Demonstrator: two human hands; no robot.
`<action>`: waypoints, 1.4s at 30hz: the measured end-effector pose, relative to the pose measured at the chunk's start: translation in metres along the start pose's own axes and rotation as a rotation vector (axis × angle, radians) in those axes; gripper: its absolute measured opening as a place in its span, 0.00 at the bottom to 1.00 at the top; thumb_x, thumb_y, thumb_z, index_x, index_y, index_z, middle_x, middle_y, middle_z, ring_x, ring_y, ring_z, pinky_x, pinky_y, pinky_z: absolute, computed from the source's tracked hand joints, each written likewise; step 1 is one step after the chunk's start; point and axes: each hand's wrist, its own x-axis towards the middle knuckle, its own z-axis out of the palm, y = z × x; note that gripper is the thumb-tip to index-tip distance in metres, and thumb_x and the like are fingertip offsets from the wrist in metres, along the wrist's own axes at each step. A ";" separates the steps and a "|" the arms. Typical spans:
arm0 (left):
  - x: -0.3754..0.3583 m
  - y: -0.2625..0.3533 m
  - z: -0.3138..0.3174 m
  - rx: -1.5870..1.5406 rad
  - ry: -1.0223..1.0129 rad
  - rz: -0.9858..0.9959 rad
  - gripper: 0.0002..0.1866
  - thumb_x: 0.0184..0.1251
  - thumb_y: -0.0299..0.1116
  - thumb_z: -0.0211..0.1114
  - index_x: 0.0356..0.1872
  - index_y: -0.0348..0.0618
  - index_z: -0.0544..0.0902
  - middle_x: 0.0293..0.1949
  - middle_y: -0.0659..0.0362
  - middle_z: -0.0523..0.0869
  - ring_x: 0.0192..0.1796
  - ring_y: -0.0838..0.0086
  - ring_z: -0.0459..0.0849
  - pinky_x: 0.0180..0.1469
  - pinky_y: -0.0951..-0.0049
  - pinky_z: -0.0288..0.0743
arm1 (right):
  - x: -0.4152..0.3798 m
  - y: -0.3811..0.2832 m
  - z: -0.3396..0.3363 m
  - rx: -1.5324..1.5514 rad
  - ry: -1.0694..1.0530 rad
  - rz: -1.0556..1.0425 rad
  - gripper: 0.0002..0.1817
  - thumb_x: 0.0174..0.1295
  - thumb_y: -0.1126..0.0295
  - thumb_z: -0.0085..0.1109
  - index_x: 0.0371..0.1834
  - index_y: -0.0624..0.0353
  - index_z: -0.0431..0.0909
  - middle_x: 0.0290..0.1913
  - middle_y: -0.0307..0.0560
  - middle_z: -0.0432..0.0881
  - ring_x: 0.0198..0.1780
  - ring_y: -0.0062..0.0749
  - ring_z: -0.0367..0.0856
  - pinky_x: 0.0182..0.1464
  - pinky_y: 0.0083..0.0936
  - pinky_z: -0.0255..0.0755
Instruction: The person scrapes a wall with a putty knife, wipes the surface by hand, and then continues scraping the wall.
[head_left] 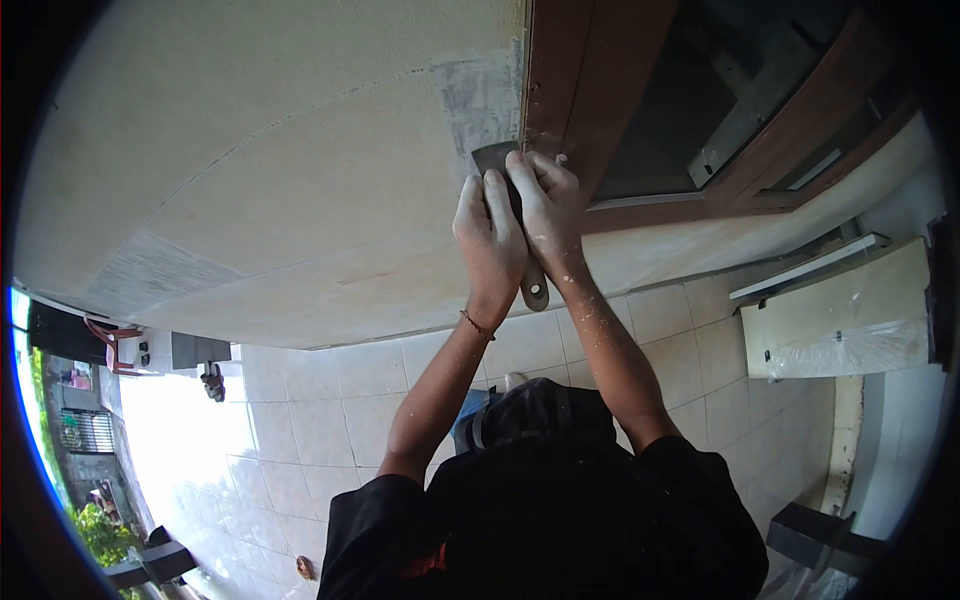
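Both hands grip one putty knife (536, 288), its dark, wide blade pointing up against the wall (330, 190). My left hand (488, 235) has its fingers closed along the left side of the knife. On the right side, my right hand (547, 205) is closed around it, thumb on the blade. White dust coats the fingers of both. The blade touches the lower end of a rough grey patch (482, 100) on the cream wall, right beside the brown wooden window frame (575, 80). Most of the handle is hidden by the hands; its rounded end with a hole shows below.
Another grey patch (160, 268) marks the wall at lower left. The tiled floor (370, 400) lies below. At right stands a cream board (840, 315) partly covered in plastic. A red chair (112, 342) and a pair of shoes (213, 382) are at the left.
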 end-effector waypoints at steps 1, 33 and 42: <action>-0.001 -0.008 -0.001 0.031 0.018 0.016 0.17 0.79 0.33 0.52 0.27 0.32 0.67 0.21 0.57 0.66 0.29 0.81 0.61 0.29 0.71 0.62 | -0.003 0.006 0.000 0.000 0.008 0.006 0.19 0.73 0.65 0.55 0.22 0.63 0.72 0.18 0.30 0.67 0.24 0.12 0.60 0.25 0.21 0.57; 0.040 0.053 0.005 -0.017 -0.013 0.135 0.17 0.80 0.34 0.51 0.31 0.32 0.73 0.24 0.62 0.74 0.31 0.83 0.67 0.32 0.74 0.65 | 0.033 -0.053 0.012 0.037 0.019 -0.142 0.18 0.72 0.67 0.56 0.23 0.65 0.72 0.19 0.33 0.68 0.27 0.11 0.62 0.27 0.21 0.60; 0.029 0.034 0.000 0.015 0.010 0.156 0.18 0.81 0.36 0.50 0.32 0.32 0.75 0.26 0.62 0.77 0.32 0.83 0.69 0.33 0.76 0.67 | 0.027 -0.039 0.013 0.028 0.040 -0.163 0.19 0.72 0.67 0.56 0.22 0.65 0.71 0.17 0.33 0.66 0.26 0.12 0.60 0.26 0.23 0.60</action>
